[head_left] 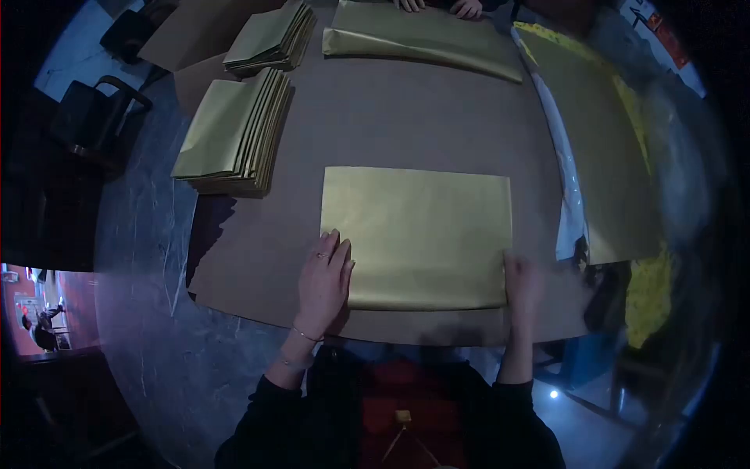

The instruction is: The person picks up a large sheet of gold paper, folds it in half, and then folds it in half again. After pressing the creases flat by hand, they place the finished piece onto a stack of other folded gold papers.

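A gold paper sheet, with a rounded fold along its near edge, lies on the brown board in front of me. My left hand rests at the sheet's left edge near the lower corner, fingers pointing forward and close together, a ring and bracelets on it. At the lower right edge, my right hand is blurred by motion; the fingers seem curled by the paper, but whether they grip it is unclear. The near part of the sheet bulges slightly.
Stacks of folded gold paper stand at the left of the brown board. A large gold sheet lies at the far side by another person's hands. More gold sheets with white and yellow wrapping lie right. A chair is left.
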Tool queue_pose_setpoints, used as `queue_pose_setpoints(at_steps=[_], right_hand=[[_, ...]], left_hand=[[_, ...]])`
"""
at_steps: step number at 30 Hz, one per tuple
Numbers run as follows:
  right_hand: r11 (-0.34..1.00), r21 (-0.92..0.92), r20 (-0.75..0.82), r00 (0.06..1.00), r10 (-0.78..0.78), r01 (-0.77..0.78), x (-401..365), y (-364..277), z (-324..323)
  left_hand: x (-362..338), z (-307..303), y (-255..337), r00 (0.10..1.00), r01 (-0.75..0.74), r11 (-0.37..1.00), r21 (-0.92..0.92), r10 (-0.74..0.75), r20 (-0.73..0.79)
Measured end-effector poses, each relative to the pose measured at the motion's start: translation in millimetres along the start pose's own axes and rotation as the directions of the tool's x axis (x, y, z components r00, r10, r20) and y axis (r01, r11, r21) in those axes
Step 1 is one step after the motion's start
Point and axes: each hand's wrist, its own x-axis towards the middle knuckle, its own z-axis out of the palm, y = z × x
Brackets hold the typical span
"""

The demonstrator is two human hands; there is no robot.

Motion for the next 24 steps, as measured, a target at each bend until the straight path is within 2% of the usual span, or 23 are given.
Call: queue_pose_setpoints(at_steps=[3,8,10,13,17,20,24], right_hand=[[1.000,-0.013,0.016,1.000,0.018,-0.017,1.5,0.6,1.2],[0.996,-0.083,0.013,1.000,0.014,-0.013,2.9,8.2,9.7],[0.999,0.050,-0.031,0.999,0.009,-0.008,-3.5,-4.4,-1.6],[0.999,-0.028,-0.066,0.997,-0.044,0.042,0.2,11.5,12.5],[1.000,0.013,-0.101,0.995,-0.007,0.008,-0.1,9.7,16.3],[0.999,-0.050,-0.142,0.990,-0.027,0.020,-1.6,9.4,19.8],[0.999,-0.046,-0.055,0.998,0.023,-0.026,-4.1,-3.7,6.2]], left_hand=[[1.5,1.1,-1.1,1.000,-0.024,0.999,0.038,0.025,-0.015],[0.9,2.7,-3.2,0.999,-0.030,1.000,0.004,0.030,-0.035],[0.8,3.7,-3.6,0.998,-0.036,0.999,0.010,0.036,-0.046],[1.0,4.0,-2.2,0.999,-0.029,1.000,-0.008,0.028,-0.041],[3.7,2.6,0.3,1.000,-0.008,0.999,-0.036,0.007,-0.016],[2.8,5.1,-2.2,1.000,-0.024,1.000,-0.019,0.024,-0.005],[0.7,10.0,-4.8,0.999,-0.020,1.000,-0.011,0.020,0.028]])
